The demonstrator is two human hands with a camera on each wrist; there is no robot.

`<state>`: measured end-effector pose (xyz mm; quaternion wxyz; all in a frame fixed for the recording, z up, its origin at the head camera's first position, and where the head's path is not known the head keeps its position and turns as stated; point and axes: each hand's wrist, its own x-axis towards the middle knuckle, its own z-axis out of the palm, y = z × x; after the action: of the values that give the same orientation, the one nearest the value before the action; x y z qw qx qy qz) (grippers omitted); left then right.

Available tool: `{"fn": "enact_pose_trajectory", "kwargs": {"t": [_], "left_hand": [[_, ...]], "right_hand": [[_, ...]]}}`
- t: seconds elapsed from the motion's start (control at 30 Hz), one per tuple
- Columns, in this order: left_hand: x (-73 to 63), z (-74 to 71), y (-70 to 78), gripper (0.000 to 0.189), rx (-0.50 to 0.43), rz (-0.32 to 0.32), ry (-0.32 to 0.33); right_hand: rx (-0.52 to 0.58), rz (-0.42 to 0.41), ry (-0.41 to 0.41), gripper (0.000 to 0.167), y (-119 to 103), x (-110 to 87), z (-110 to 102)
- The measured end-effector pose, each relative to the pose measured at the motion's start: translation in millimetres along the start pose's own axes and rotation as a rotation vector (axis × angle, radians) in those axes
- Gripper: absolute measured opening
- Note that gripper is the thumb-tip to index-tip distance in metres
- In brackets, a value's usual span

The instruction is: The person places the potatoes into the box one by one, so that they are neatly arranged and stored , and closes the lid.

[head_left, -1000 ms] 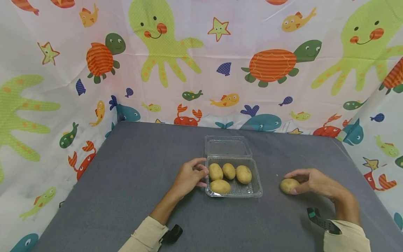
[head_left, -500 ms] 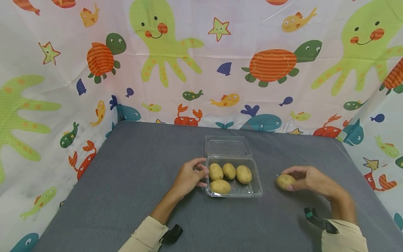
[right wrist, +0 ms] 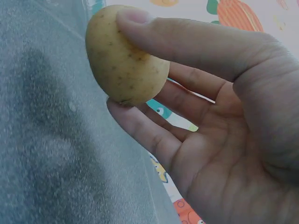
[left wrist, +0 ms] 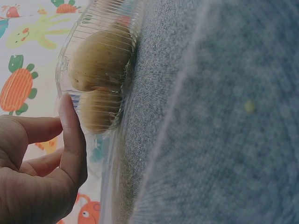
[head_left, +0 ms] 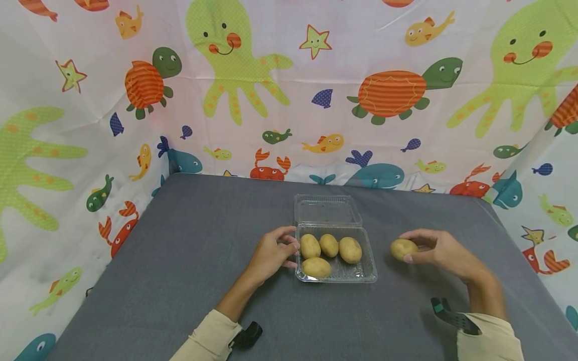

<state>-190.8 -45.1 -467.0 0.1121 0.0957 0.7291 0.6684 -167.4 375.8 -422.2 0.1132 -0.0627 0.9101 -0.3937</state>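
Between thumb and fingers my right hand (head_left: 449, 254) holds a potato (head_left: 403, 249). In the right wrist view that potato (right wrist: 126, 58) shows brown specks, with the thumb across its top and fingertips under its lower end. To its left stands a clear plastic clamshell container (head_left: 361, 275), its lid (head_left: 327, 209) folded back. Several potatoes (head_left: 316, 267) lie inside it. My left hand (head_left: 272, 252) rests at the container's left side, fingers spread loosely along the rim. In the left wrist view, a fingertip of the left hand (left wrist: 42, 172) meets the container wall (left wrist: 63, 70).
A grey cloth (head_left: 203, 281) covers the table. Behind and along both sides hangs a white curtain (head_left: 289, 75) printed with sea animals. A dark strap (head_left: 456, 317) is worn on the right wrist and a black device (head_left: 247, 336) on the left.
My right hand has moved left and slightly away from me, bringing the potato closer to the container and clear of its shadow. The left hand and container stay where they were.
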Motion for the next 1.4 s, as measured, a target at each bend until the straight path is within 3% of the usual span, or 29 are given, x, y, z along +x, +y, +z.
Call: {"fn": "enact_pose_trajectory", "kwargs": {"t": [0.73, 0.93, 1.4], "left_hand": [[0.9, 0.3, -1.2, 0.047, 0.008, 0.002, 0.005], [1.0, 0.4, -0.6, 0.047, 0.006, 0.000, 0.002], [0.8, -0.1, -1.2, 0.047, 0.007, 0.002, -0.004]], "right_hand": [[0.033, -0.075, 0.073, 0.044, -37, 1.8, 11], [0.031, -0.129, 0.083, 0.040, -44, 1.7, 14], [0.056, -0.182, 0.049, 0.038, -58, 2.5, 20]]}}
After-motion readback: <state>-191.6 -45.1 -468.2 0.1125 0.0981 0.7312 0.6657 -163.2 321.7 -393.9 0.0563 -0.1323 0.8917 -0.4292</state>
